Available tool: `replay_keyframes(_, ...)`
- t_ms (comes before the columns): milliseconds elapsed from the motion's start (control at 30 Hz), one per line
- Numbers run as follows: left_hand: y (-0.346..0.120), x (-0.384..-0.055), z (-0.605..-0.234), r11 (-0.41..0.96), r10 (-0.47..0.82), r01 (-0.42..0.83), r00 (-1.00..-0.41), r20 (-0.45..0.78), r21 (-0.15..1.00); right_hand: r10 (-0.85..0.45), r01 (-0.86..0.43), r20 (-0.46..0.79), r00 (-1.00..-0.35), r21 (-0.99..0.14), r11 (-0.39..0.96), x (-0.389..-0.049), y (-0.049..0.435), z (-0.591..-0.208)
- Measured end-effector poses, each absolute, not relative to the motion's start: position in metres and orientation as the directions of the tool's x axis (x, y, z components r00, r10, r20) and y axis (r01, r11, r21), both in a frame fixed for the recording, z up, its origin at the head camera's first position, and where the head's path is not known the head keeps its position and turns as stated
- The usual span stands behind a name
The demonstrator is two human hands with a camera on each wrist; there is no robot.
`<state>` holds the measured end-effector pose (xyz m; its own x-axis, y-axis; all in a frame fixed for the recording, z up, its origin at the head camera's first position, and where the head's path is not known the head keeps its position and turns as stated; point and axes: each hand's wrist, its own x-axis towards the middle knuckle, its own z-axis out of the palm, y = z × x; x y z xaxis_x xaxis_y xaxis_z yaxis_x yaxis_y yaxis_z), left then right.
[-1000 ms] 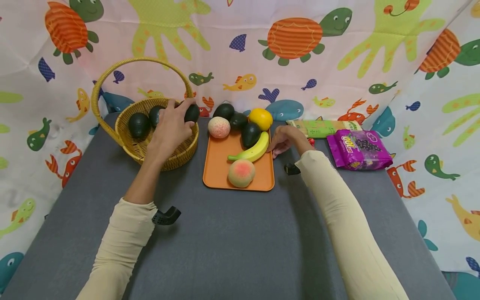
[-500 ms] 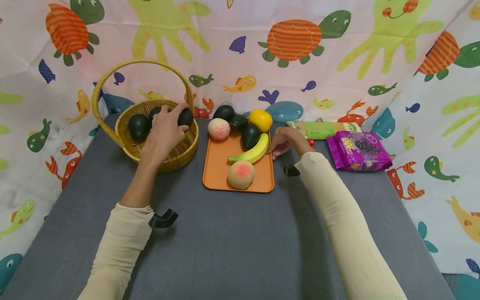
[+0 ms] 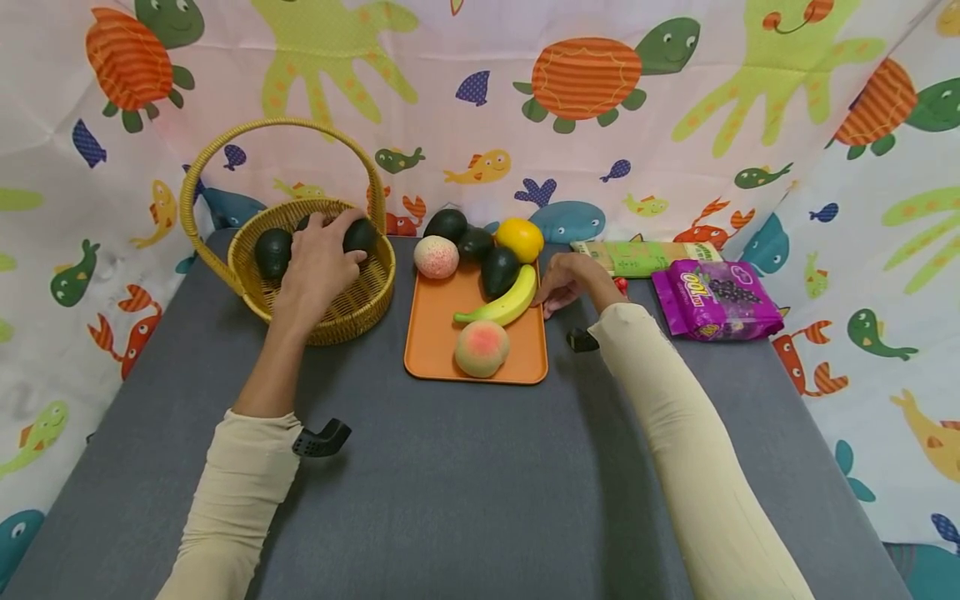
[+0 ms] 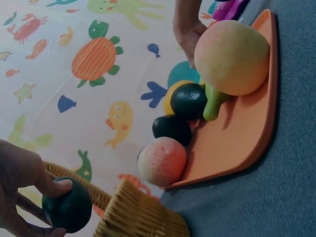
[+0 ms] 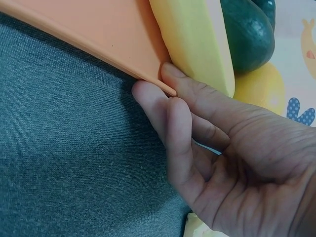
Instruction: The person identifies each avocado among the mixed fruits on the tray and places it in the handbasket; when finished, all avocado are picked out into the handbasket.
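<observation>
My left hand (image 3: pixel 318 262) reaches into the yellow wicker basket (image 3: pixel 358 310) and grips a dark green avocado (image 3: pixel 361 237) between thumb and fingers, as the left wrist view also shows. Another avocado (image 3: pixel 273 253) lies in the basket, and a further dark fruit is partly hidden behind the hand. On the other side, my right hand (image 3: pixel 568 282) pinches the rim of the orange tray (image 5: pixel 94 44), thumb on top and fingertips below. The tray holds a banana (image 3: pixel 504 300), a large peach (image 3: pixel 482 348), a speckled pinkish peach (image 3: pixel 437 257), a yellow lemon (image 3: pixel 521 240) and several dark green avocados (image 3: pixel 500 272).
Right of the tray, a purple packet with grapes printed on it (image 3: pixel 718 300) lies before a green packet (image 3: pixel 637 258). A small red thing (image 3: pixel 621 286) shows behind the right wrist. The basket's tall handle (image 3: pixel 281 122) arches over its opening. A patterned curtain (image 3: pixel 480 75) backs the grey table (image 3: pixel 450 483).
My left hand has shifted left and slightly down over the basket, carrying the avocado from the right rim inward. My right hand stays at the tray's rim.
</observation>
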<state>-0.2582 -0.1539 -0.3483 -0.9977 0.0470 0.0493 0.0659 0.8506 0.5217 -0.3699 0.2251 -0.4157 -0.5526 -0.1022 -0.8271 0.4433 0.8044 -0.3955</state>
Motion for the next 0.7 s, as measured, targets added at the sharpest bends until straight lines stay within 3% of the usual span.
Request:
replay_keyframes(400,-0.185,-0.261,-0.350,0.843,-0.010,-0.008,-1.000,0.001,0.538,-0.097,0.434,-0.829,-0.550,-0.383,0.815,-0.373,0.227,-0.415)
replay_keyframes(700,-0.214,-0.264,-0.358,0.874,-0.029,-0.059,-0.997,-0.069,0.482,-0.104,0.429,-0.821,-0.562,-0.397,0.811,-0.374,0.227,-0.418)
